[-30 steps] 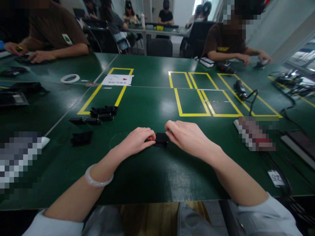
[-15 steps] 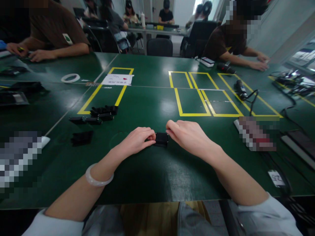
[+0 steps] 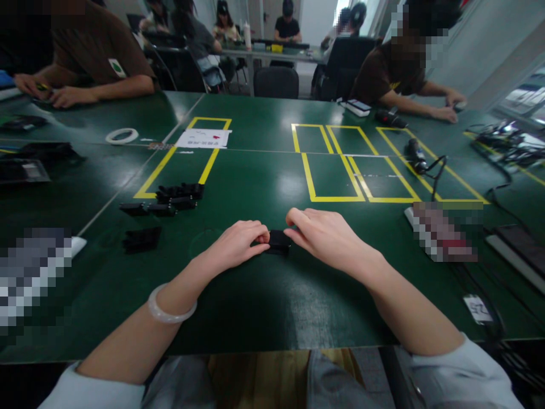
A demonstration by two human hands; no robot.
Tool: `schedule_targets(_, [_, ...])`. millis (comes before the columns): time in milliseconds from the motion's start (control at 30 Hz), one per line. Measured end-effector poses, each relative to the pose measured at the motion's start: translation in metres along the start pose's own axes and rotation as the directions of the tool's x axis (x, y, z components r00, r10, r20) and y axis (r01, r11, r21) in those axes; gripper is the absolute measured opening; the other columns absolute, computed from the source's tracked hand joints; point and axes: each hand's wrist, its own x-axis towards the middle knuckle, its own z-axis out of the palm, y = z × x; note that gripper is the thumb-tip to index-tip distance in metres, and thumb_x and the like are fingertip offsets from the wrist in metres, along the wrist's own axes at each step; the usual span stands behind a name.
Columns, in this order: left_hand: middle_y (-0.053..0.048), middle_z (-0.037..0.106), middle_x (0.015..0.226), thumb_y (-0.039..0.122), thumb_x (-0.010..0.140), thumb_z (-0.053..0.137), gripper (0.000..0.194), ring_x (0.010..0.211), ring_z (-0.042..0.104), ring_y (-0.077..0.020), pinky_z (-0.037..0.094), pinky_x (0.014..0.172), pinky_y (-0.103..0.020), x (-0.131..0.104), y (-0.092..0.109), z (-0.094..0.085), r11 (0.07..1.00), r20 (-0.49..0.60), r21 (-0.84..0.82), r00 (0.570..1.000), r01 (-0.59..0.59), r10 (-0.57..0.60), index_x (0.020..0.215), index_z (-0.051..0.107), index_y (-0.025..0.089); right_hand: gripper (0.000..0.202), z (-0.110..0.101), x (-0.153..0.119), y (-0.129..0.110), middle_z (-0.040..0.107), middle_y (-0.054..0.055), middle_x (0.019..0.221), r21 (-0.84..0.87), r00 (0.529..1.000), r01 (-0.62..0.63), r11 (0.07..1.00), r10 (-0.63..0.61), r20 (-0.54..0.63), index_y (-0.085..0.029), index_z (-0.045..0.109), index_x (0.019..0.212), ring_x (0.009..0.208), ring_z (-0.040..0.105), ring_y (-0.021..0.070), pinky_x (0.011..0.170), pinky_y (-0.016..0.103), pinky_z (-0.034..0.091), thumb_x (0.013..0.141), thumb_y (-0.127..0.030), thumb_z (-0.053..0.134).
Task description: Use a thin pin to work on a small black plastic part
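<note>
A small black block-shaped part (image 3: pixel 277 242) lies on the green table (image 3: pixel 264 307) in front of me. My left hand (image 3: pixel 236 245) pinches its left end with curled fingers; a pale bangle sits on that wrist. My right hand (image 3: pixel 327 236) grips its right end from above. Both hands rest on the tabletop. The part's details are hidden between the fingers.
Several black parts (image 3: pixel 179 193) lie at the left by a yellow-taped rectangle, one more black piece (image 3: pixel 142 238) nearer me. A tape ring (image 3: pixel 121 135), a paper sheet (image 3: pixel 203 138), a black tool with cable (image 3: pixel 417 156) and other people's hands are farther off.
Almost nothing: both hands stay on the black part, with only slight finger shifts. The person at the far right has drawn an arm nearer.
</note>
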Motion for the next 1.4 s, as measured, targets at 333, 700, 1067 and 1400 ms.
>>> schedule_targets(333, [-0.002,0.060,0.084,0.029,0.090,0.055,0.012,0.079,0.055,-0.0170,0.038,0.072,-0.028,0.0002,0.0010,-0.0017,1.000,0.007,-0.006,1.000,0.008,-0.008,0.086,0.058,0.018,0.021,0.0021,-0.0006,-0.0009,0.068,0.005,0.091,0.048,1.000,-0.013,0.999,0.014,-0.007,-0.017,0.047,0.111,0.080,0.062,0.0142,0.062,0.025,0.032,0.095,-0.020,0.034])
schedule_targets(700, [-0.002,0.059,0.084,0.028,0.090,0.054,0.012,0.079,0.055,-0.0168,0.039,0.072,-0.028,0.0002,-0.0002,0.0002,1.000,0.012,-0.013,1.000,0.003,-0.002,0.086,0.059,0.018,0.023,-0.0007,-0.0003,-0.0008,0.066,0.003,0.081,-0.003,0.999,-0.039,0.999,0.039,0.036,-0.018,0.051,0.105,0.071,0.060,0.0135,0.057,0.025,0.027,0.098,-0.025,0.031])
schedule_targets(1067, [-0.001,0.059,0.083,0.027,0.090,0.053,0.011,0.078,0.055,-0.0164,0.038,0.072,-0.028,-0.0003,-0.0010,0.0006,1.000,0.004,-0.028,1.000,0.000,0.001,0.086,0.058,0.018,0.024,0.0001,0.0000,-0.0008,0.065,0.002,0.076,-0.039,0.999,-0.045,0.998,0.046,0.026,-0.019,0.052,0.098,0.065,0.058,0.0131,0.054,0.026,0.022,0.098,-0.031,0.031])
schedule_targets(1400, [-0.001,0.059,0.084,0.027,0.090,0.054,0.010,0.079,0.054,-0.0168,0.038,0.072,-0.028,0.0001,-0.0003,0.0006,1.000,0.024,-0.022,1.000,0.000,0.001,0.086,0.057,0.018,0.029,0.0007,-0.0003,-0.0014,0.067,0.003,0.081,-0.008,0.998,-0.062,0.998,0.062,0.022,-0.018,0.052,0.102,0.070,0.061,0.0146,0.055,0.026,0.024,0.099,-0.037,0.030])
